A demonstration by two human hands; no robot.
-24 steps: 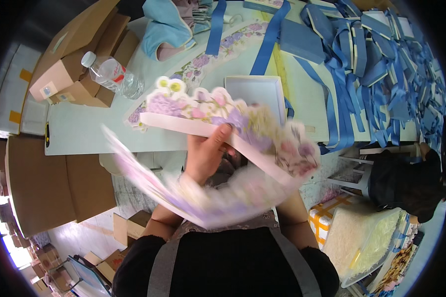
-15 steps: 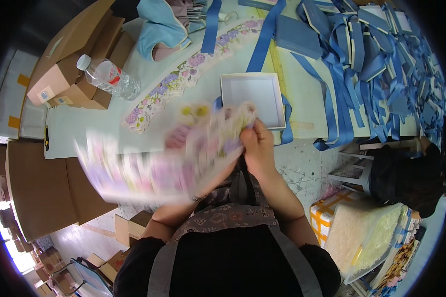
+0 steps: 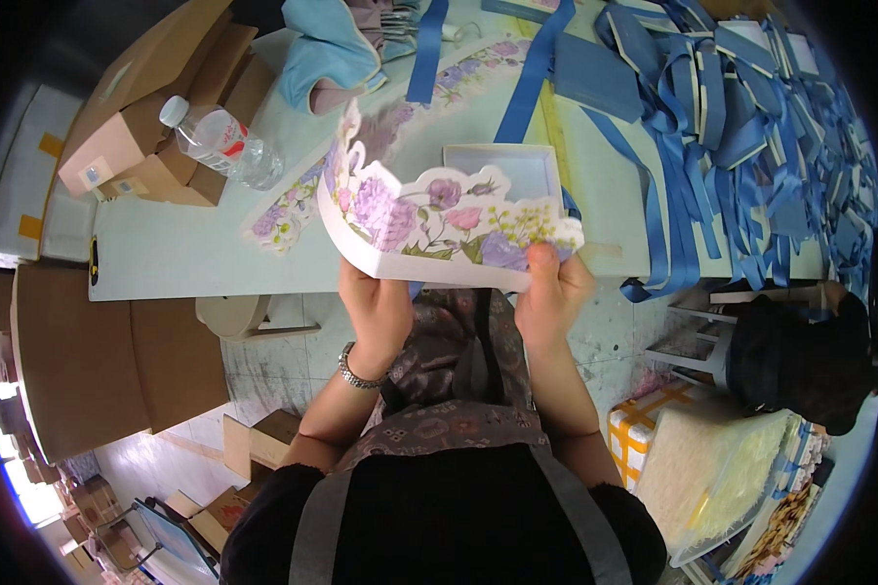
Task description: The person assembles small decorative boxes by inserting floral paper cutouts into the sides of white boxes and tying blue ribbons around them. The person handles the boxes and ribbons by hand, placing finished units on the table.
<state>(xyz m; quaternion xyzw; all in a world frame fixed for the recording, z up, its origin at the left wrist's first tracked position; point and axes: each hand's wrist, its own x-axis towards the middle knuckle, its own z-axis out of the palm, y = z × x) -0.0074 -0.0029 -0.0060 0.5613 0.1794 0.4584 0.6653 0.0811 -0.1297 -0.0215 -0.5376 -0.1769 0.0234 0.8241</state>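
Observation:
Between my hands is a floral paper strip [image 3: 463, 229] with a scalloped top edge and a white lower band, bent at an angle toward its left part. My left hand [image 3: 376, 312] grips its lower edge near the bend, the fingertips hidden behind the paper. At the right end, my right hand [image 3: 553, 292] pinches it with the thumb on the printed face. Just behind the strip, an open white box [image 3: 502, 158] lies on the table, partly covered from sight. A second floral strip [image 3: 281, 216] lies flat on the table beyond.
A plastic bottle [image 3: 226, 141] and cardboard boxes [image 3: 146, 117] occupy the table's left side. Blue boxes with ribbons [image 3: 595, 76] are piled at the right. A light blue cloth item [image 3: 332, 49] lies at the back. Another person [image 3: 790, 351] is at the far right.
The strip, blurred and swung low to the left before, is now raised, sharper and turned with its print toward me. My left hand, formerly behind it, now shows below its edge.

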